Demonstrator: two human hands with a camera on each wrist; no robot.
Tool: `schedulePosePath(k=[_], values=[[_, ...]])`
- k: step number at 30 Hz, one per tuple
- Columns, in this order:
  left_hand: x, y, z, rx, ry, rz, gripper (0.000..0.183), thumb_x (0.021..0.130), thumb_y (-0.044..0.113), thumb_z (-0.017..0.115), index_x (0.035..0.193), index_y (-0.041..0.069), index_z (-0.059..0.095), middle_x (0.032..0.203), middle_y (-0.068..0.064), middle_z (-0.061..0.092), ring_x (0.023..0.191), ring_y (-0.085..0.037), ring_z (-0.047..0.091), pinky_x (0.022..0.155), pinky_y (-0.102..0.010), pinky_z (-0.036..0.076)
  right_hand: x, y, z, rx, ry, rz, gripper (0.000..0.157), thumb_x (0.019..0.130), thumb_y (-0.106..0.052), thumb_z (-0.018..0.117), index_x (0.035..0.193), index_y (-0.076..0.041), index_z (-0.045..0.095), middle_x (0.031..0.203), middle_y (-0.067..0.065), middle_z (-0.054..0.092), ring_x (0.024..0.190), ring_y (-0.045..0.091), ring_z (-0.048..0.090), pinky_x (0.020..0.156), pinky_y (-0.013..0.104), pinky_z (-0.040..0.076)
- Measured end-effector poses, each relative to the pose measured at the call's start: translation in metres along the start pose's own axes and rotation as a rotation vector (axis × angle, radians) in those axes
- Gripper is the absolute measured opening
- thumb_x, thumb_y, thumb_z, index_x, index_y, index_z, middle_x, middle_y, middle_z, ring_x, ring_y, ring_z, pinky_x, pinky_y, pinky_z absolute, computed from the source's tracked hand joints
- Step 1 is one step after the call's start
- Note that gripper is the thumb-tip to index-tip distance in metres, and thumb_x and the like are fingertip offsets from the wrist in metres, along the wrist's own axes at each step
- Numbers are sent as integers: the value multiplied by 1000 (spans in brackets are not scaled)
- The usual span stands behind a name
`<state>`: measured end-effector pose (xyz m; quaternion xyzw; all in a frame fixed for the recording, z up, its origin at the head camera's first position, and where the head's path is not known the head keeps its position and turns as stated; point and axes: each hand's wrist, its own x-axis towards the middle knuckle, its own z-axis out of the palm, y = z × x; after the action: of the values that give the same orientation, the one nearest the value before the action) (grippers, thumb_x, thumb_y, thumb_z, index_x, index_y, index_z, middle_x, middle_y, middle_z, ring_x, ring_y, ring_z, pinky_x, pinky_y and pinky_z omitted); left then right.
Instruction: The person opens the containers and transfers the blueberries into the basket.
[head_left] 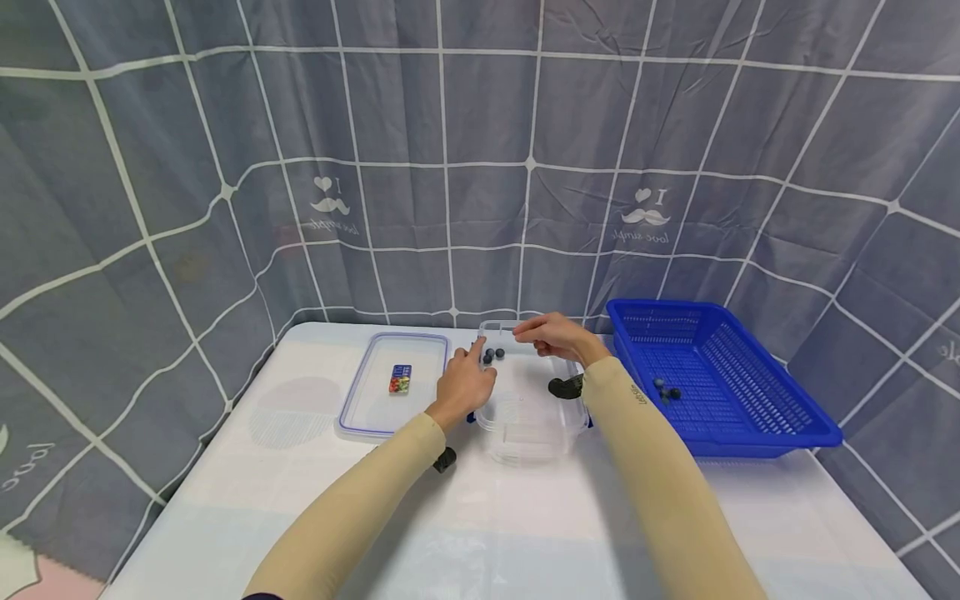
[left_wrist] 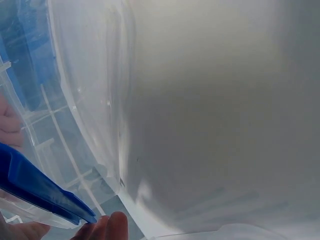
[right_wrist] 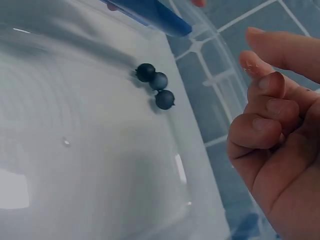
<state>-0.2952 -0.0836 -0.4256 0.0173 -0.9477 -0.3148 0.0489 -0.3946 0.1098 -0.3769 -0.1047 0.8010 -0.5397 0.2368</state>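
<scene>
A clear plastic container (head_left: 517, 408) with blue side latches stands in the middle of the table. Three blueberries (right_wrist: 159, 82) lie together on its floor, near the far left corner in the head view. My left hand (head_left: 463, 385) grips the container's left wall, the thumb over the rim and the fingers outside. In the left wrist view, its fingertips show beside a blue latch (left_wrist: 42, 187). Over the container's far right part hovers my right hand (head_left: 553, 335). Its last fingers are curled, and the thumb and index tips stand slightly apart with nothing between them.
To the right stands a blue plastic basket (head_left: 757, 437) with several blueberries (head_left: 667, 390) inside. A clear lid (head_left: 375, 408) with a blue seal and a colourful label (head_left: 401, 379) lies left of the container. A grey checked curtain (head_left: 480, 200) hangs behind the table.
</scene>
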Motion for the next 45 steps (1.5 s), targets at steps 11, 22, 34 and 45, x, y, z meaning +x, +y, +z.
schedulePosePath(k=[11,22,34,45], values=[[-2,1,1,1,2,-12,63,100,36,51,159,27,32,144,-19,48,124,-36,55,94,-58,49,20,16,22,14,32,33,47,96,-17,68,139,-1,58,68,0,45,57,14,36,65,31,36],[0,2,-1,19,-1,0,63,100,36,50,160,27,31,143,-19,48,124,-35,55,92,-56,50,30,23,32,45,63,77,43,97,-12,66,138,0,60,59,-2,41,52,11,34,54,26,35],[-1,0,0,2,-3,4,64,100,35,52,159,26,31,143,-19,48,124,-36,55,93,-57,50,38,32,46,46,171,108,39,93,-12,70,131,-4,66,56,-4,40,52,12,33,57,29,34],[0,0,0,12,4,3,63,100,36,52,159,28,32,142,-18,49,124,-35,55,93,-57,49,43,39,53,12,254,99,39,91,-9,71,129,-3,67,54,-6,36,50,10,32,50,24,31]])
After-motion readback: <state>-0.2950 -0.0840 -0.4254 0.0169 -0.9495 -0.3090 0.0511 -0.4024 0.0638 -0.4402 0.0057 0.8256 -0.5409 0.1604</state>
